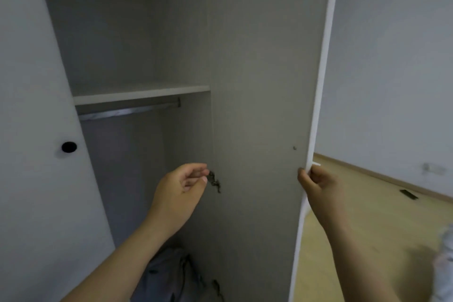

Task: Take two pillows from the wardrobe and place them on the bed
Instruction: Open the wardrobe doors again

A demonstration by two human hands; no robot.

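We see free room into the wardrobe between the closed white door with a black round knob on the left and the open grey door panel on the right. A white shelf and metal rail cross it; a grey fabric bundle lies at the bottom.

Grey bundle low in the wardrobe: half behind the left forearm, chopped by the bottom edge, can't tell what it is. Right hand fingertips vanish behind the door. White blur far right, no clue.
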